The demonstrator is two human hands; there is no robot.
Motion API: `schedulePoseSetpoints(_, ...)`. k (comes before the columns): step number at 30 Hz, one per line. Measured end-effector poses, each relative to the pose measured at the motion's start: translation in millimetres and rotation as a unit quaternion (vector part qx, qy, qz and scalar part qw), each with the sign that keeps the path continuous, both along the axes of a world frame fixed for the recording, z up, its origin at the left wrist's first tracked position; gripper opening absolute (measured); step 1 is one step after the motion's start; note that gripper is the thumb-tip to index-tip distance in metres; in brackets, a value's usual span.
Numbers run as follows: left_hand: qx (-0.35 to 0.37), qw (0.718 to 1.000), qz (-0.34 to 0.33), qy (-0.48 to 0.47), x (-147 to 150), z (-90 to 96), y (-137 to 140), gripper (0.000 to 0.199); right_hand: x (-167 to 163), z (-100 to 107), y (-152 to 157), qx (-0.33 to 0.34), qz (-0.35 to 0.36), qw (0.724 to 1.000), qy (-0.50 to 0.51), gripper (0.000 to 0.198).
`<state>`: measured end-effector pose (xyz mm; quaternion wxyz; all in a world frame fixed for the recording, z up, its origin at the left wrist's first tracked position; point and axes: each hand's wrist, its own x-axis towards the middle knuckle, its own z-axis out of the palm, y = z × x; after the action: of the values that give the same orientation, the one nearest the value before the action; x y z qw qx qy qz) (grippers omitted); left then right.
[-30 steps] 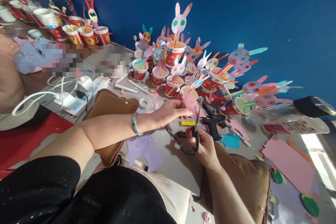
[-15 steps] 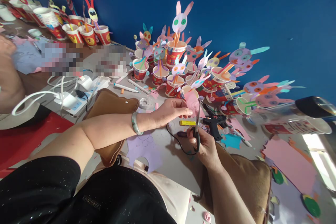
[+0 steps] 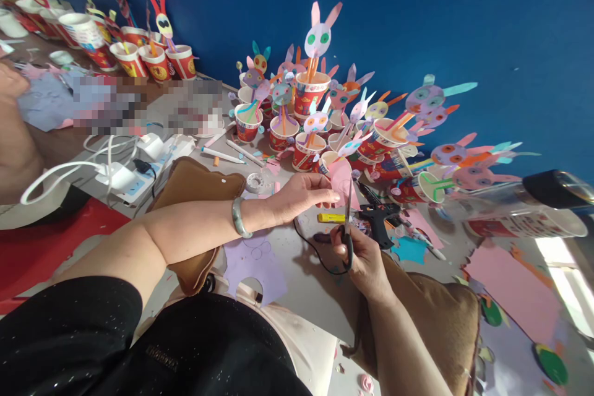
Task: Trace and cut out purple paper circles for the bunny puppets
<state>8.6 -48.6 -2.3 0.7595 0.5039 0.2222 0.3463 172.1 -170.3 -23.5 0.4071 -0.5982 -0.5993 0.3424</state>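
My left hand [image 3: 309,197], with a bangle on its wrist, pinches a piece of pink paper [image 3: 341,174] above the table. Closed round the dark handles of a pair of scissors [image 3: 348,213] is my right hand [image 3: 359,257]. The blades point up and lie against the pink paper's right side. Under the hands are a yellow stick-shaped item [image 3: 331,218] and a black glue gun [image 3: 378,223]. Purple paper [image 3: 260,272] with a rounded piece cut out lies by my left forearm.
Red paper cups [image 3: 309,151] with paper rabbit figures stand along the blue wall. A clear bottle [image 3: 501,198] lies at the right. Brown cushions [image 3: 431,297] flank my arms. A power strip [image 3: 153,167] with white cables and another person's arm [image 3: 16,136] are at the left.
The scissors' blades have closed together somewhat against the pink paper, which has shifted slightly. Both hands stay in nearly the same place.
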Motion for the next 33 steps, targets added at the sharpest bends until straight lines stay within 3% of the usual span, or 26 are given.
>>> schedulePoseSetpoints(33,0.019,1.0,0.011,-0.003,-3.6,-0.5,4.2,0.017,0.8,-1.1,0.3,-0.005,0.012,1.0,-0.001,0.051)
